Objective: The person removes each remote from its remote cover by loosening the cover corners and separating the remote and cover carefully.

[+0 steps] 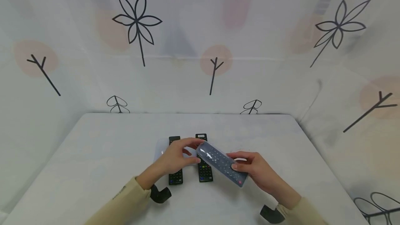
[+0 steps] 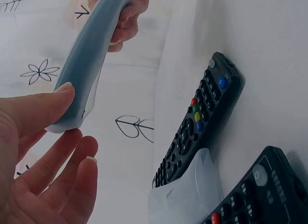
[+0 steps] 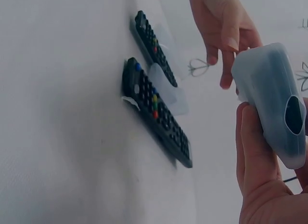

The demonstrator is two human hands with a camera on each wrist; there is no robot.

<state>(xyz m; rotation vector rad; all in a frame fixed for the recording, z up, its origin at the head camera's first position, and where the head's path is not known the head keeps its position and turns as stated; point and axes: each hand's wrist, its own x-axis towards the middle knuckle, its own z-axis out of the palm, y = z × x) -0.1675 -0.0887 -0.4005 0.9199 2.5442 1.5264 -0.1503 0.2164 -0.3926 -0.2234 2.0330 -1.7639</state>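
Note:
A remote control in a translucent bluish cover [image 1: 220,162] is held tilted above the table between both hands. My right hand [image 1: 257,171] grips its lower end, thumb on the button side. At the upper end is my left hand [image 1: 176,155]; in the left wrist view its thumb [image 2: 62,96] and a fingertip pinch that end, while the other fingers hang loosely curled. The cover has an oval opening at the end seen in the right wrist view. Beneath lie two black remotes, a left one [image 1: 176,178] partly behind my left hand and a right one [image 1: 205,173] partly behind the covered remote.
A loose translucent cover [image 2: 185,200] lies by the black remotes. The white table [image 1: 93,169] reaches back to a patterned cloth wall [image 1: 175,86]. Dark wrist mounts [image 1: 160,194] sit at both sleeves.

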